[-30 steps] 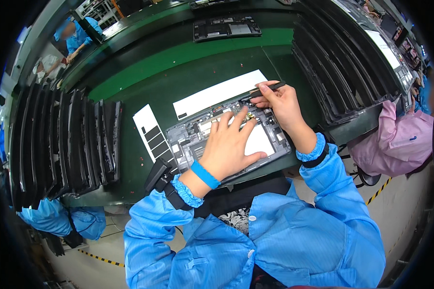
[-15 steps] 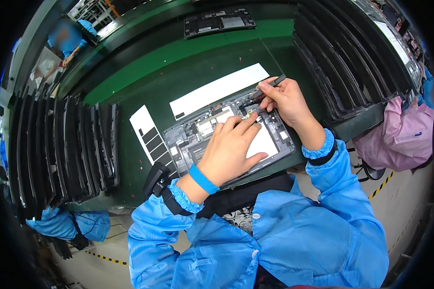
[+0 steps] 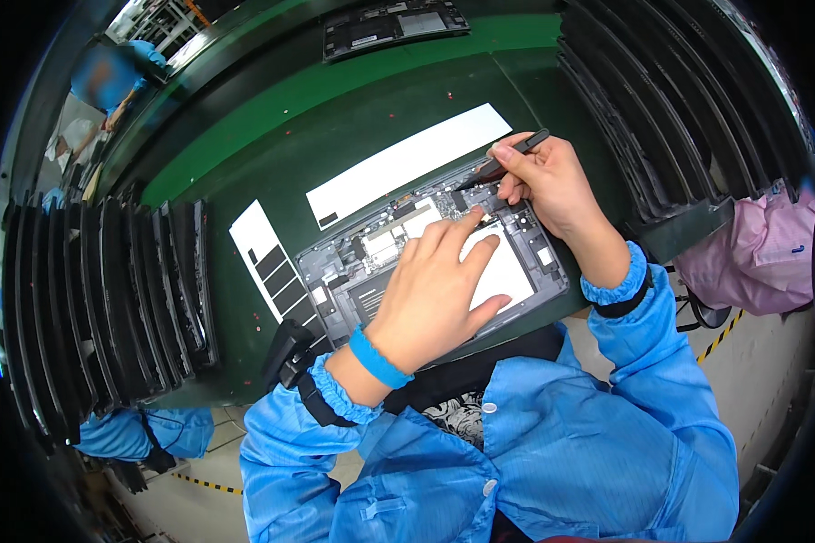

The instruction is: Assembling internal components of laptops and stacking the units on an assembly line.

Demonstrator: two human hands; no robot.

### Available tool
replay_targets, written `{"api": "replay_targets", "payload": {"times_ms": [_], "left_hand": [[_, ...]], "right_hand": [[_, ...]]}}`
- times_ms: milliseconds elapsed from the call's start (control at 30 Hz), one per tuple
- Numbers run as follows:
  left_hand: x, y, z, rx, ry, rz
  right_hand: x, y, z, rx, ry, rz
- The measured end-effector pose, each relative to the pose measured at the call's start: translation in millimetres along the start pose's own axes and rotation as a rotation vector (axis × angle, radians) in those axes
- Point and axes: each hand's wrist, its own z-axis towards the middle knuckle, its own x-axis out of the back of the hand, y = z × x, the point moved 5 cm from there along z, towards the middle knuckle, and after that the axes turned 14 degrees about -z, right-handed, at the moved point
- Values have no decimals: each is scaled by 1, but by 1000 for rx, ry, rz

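Observation:
An opened laptop base lies in front of me, its circuit board and inner parts bare. My left hand rests over it with the fingers stretched out, fingertips touching parts near the board's right side. A pair of dark tweezers is pinched in my right hand above the far right part of the base. The tips point down at the board by my left fingertips. Whether they grip any small piece I cannot tell. A white sheet lies just beyond the base.
Left of the base lies a white strip bearing black rectangular pieces. Racked dark panels stand upright at left and right. Another laptop base sits at the far edge. A person in blue is at the far left.
The view has shifted slightly. Both hands stay at nearly the same spot on the laptop base; a small yellow bit by my left fingertips no longer shows.

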Motion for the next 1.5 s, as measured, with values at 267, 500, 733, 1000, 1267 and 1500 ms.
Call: {"api": "replay_targets", "payload": {"times_ms": [267, 500, 733, 1000, 1267, 1500], "left_hand": [[0, 3, 3, 3, 11, 174], [-3, 5, 4, -33, -14, 246], [21, 11, -18, 79, 60, -22], [46, 1, -153, 510, 691, -487], [17, -10, -160, 418, 712, -979], [74, -10, -164, 95, 970, -806]], "right_hand": [[1, 3, 0, 15, -17, -9], [5, -7, -5, 50, 58, 138], [19, -20, -6, 256, 351, -205], [25, -14, -71, 212, 295, -714], [2, -7, -92, 137, 116, -156], [-17, -76, -47, 200, 203, 171]]}}
